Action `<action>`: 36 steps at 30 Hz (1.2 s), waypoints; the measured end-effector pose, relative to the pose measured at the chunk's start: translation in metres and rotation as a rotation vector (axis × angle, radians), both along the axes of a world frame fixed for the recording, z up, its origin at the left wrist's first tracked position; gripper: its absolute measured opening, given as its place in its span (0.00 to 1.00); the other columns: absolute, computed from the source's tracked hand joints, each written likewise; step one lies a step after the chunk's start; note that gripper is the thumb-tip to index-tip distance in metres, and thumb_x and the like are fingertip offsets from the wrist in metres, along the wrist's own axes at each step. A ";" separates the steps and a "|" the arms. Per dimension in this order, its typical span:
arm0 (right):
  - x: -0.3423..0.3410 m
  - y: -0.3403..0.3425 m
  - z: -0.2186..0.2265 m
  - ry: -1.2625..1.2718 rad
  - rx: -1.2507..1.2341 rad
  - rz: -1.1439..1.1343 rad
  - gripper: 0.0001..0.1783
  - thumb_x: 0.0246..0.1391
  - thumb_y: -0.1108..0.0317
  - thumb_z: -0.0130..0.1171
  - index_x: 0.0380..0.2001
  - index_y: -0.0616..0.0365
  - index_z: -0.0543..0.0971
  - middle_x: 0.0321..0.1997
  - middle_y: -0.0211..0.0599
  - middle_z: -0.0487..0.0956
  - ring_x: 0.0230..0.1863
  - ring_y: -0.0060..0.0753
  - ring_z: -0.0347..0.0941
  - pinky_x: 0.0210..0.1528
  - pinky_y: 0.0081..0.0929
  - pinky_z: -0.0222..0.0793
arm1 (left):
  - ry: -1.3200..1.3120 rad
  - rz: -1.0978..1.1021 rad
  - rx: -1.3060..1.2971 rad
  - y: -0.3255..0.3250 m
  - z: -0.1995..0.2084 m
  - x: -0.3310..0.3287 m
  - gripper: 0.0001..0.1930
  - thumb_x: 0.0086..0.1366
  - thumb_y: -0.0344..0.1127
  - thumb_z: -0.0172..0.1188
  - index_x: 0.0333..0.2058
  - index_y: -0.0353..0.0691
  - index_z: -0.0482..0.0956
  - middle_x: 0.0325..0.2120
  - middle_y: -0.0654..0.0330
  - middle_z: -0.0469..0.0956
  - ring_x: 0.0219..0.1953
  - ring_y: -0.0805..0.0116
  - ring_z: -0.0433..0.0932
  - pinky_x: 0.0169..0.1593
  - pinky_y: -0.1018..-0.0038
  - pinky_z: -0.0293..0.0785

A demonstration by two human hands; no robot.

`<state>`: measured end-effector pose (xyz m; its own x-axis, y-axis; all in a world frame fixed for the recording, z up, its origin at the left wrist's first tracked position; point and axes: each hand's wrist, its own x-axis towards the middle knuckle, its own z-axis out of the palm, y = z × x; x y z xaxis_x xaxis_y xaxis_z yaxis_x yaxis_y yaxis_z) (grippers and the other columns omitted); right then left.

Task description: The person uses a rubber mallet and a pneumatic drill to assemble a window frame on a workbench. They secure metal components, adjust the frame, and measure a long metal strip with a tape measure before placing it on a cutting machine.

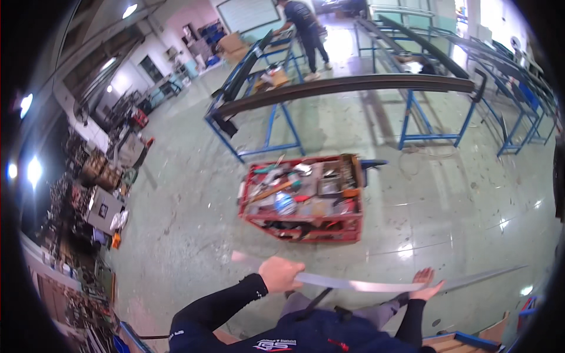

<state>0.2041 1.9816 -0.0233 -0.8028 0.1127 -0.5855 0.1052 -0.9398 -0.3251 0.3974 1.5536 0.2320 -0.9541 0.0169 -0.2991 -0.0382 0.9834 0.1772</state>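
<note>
A long, thin, flat strip (359,286), silvery and shiny like metal, lies crosswise in front of my body. My left hand (282,275) is closed around it toward its left end, which sticks out past the fist. Farther along, the strip passes at my right hand (426,284), whose fingers are stretched out and apart, with the palm under or against the strip. I cannot tell how firmly that hand touches it. Beyond my right hand the strip tapers away to the right.
Ahead stands a red tool cart (303,226) heaped with tools and a bottle. Behind it, a long dark profile (347,86) spans blue trestles (273,126). Another person (305,29) bends at a far bench. Boxes (105,210) line the left; a wooden-topped surface (456,344) is near right.
</note>
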 end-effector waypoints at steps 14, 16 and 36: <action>0.046 -0.470 0.124 0.101 0.735 0.098 0.28 0.64 0.42 0.48 0.42 0.60 0.72 0.34 0.30 0.69 0.36 0.27 0.67 0.39 0.31 0.68 | 0.293 0.281 0.228 -0.529 -0.113 0.138 0.22 0.48 0.58 0.66 0.26 0.43 0.77 0.18 0.53 0.78 0.25 0.48 0.79 0.30 0.55 0.73; 0.055 -0.562 0.160 0.157 0.728 0.086 0.28 0.65 0.43 0.48 0.42 0.63 0.71 0.27 0.32 0.69 0.31 0.28 0.69 0.38 0.30 0.71 | 0.368 0.256 0.267 -0.616 -0.125 0.130 0.21 0.47 0.55 0.68 0.24 0.42 0.76 0.18 0.54 0.77 0.25 0.49 0.79 0.30 0.56 0.72; 0.138 -1.470 0.382 0.434 0.839 -0.174 0.23 0.65 0.51 0.50 0.41 0.63 0.79 0.22 0.30 0.75 0.24 0.25 0.72 0.30 0.22 0.66 | 0.529 0.107 0.451 -1.512 -0.095 0.035 0.18 0.42 0.41 0.73 0.17 0.38 0.72 0.11 0.51 0.71 0.15 0.56 0.74 0.22 0.64 0.68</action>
<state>0.3416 0.5117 0.3592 -0.8632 0.4977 0.0845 -0.3017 -0.3744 -0.8768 0.4321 0.0417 0.1369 -0.9730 -0.0717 0.2195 0.0733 0.8055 0.5881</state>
